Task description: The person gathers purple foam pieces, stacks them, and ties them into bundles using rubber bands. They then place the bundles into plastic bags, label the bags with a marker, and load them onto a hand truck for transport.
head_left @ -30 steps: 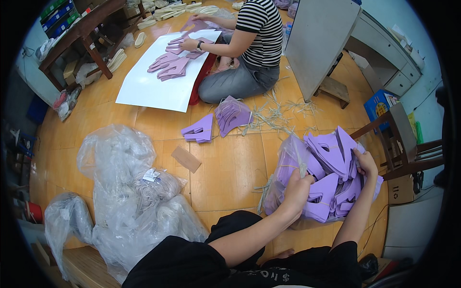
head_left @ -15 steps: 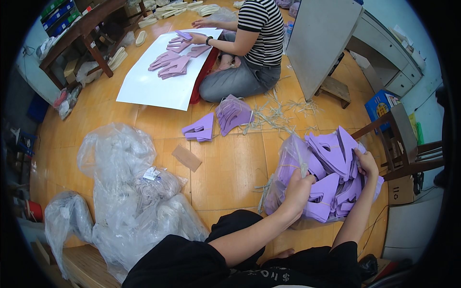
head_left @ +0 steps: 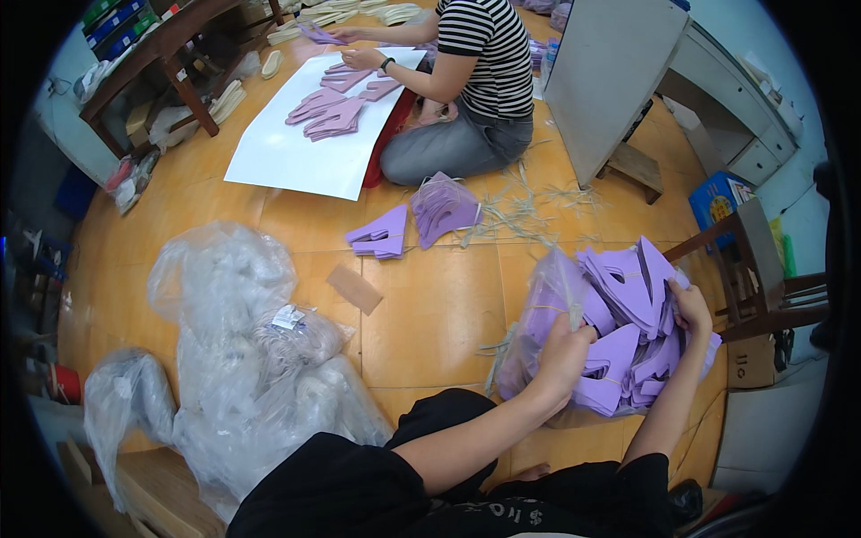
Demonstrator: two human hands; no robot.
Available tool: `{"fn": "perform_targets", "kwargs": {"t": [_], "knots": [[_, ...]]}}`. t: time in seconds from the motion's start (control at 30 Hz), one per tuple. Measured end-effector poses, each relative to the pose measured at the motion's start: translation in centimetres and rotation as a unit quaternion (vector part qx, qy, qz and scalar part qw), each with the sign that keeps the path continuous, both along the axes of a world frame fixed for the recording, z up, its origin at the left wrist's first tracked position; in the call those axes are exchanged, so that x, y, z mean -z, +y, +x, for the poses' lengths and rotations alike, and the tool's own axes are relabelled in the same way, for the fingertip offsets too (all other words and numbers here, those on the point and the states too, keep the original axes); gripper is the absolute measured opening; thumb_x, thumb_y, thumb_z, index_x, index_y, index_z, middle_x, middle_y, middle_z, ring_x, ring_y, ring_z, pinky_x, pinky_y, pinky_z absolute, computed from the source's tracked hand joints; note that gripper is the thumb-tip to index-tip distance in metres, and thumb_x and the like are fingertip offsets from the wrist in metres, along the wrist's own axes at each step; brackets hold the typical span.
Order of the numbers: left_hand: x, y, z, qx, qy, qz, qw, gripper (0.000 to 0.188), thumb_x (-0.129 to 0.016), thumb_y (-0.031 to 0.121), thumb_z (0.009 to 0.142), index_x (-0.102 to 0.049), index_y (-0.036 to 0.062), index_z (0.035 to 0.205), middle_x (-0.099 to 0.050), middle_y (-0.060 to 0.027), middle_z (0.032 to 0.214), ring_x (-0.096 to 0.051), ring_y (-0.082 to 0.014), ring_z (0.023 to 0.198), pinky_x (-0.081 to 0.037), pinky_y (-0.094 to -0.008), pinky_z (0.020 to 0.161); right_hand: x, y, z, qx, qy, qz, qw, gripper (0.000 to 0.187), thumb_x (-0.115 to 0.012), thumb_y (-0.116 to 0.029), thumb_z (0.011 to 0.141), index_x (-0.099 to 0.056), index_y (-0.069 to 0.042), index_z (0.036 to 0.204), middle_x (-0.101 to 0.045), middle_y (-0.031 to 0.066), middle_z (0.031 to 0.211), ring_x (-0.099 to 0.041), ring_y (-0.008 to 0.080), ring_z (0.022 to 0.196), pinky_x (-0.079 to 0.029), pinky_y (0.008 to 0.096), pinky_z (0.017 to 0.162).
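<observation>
A clear plastic bag [head_left: 539,305] full of banded bundles of purple foam cut-outs [head_left: 622,293] rests on the floor at my front right. My left hand [head_left: 565,351] is closed on the gathered rim at the bag's left side, thumb toward the foam. At the far right side, my right hand [head_left: 692,307] curls its fingers over the bag's edge, against the upper bundle; the thin film there is hard to make out. Beyond the bag lie a loose purple bundle [head_left: 380,235] and a larger purple stack [head_left: 443,211].
Heaped plastic bags [head_left: 229,359] cover the floor at left, near a brown cardboard piece [head_left: 354,288]. Ahead, a co-worker [head_left: 484,72] sits by a white board [head_left: 269,161] bearing purple pieces. A wooden chair [head_left: 762,260] stands close on the right, with straw-like strips [head_left: 520,215] beyond the bag.
The whole view has shifted slightly. My hands keep their places on the bag. The co-worker's hand has moved left and away, holding a purple piece off the board.
</observation>
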State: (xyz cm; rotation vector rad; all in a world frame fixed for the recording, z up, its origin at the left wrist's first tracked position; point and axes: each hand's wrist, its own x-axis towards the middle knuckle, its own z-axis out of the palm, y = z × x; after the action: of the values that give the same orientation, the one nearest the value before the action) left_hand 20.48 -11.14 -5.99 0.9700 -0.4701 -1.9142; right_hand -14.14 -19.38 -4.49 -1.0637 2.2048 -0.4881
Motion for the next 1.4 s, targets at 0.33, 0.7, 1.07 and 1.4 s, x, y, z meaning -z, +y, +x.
{"fn": "perform_targets", "kwargs": {"t": [0.33,0.7,1.07,1.4], "knots": [[-1.4,0.1,0.6,0.011,-0.054,0.018,0.998,0.024,-0.057,0.010,0.085,-0.055,0.0016,0.108,-0.056,-0.0049,0.097,-0.049,-0.0155,0.092,-0.040,-0.0301,0.085,0.6,0.0,-0.3,0.006,-0.020,-0.030,0.999,0.048,-0.063,-0.043,0.100,-0.055,-0.003,0.073,-0.053,0.0045,0.048,-0.047,0.0164,0.031,-0.028,0.0319,0.029],[-1.9,0.1,0.9,0.009,-0.036,0.002,0.999,0.024,-0.057,0.011,0.086,-0.055,0.0014,0.108,-0.056,-0.0058,0.099,-0.049,-0.0157,0.094,-0.040,-0.0300,0.087,0.8,0.0,-0.5,0.003,-0.016,-0.032,0.999,0.052,-0.064,-0.043,0.100,-0.052,-0.004,0.068,-0.052,0.0046,0.047,-0.047,0.0169,0.030,-0.028,0.0323,0.028],[-1.0,0.0,0.4,0.020,-0.054,-0.007,0.998,0.031,-0.056,0.018,0.090,-0.054,0.0010,0.116,-0.059,-0.0104,0.100,-0.056,-0.0196,0.094,-0.045,-0.0344,0.087,0.8,0.0,-0.2,0.031,0.025,-0.041,0.998,0.050,-0.063,-0.043,0.100,-0.052,-0.006,0.068,-0.051,0.0028,0.048,-0.046,0.0156,0.030,-0.027,0.0321,0.028],[-1.1,0.0,0.9,0.035,-0.062,-0.011,0.997,0.027,-0.057,0.017,0.089,-0.054,0.0034,0.112,-0.053,-0.0050,0.093,-0.048,-0.0142,0.085,-0.041,-0.0302,0.078,0.8,-0.2,-0.5,0.007,0.066,-0.036,0.997,0.054,-0.062,-0.047,0.099,-0.052,-0.002,0.070,-0.051,0.0066,0.046,-0.047,0.0179,0.032,-0.032,0.0344,0.031]]}}
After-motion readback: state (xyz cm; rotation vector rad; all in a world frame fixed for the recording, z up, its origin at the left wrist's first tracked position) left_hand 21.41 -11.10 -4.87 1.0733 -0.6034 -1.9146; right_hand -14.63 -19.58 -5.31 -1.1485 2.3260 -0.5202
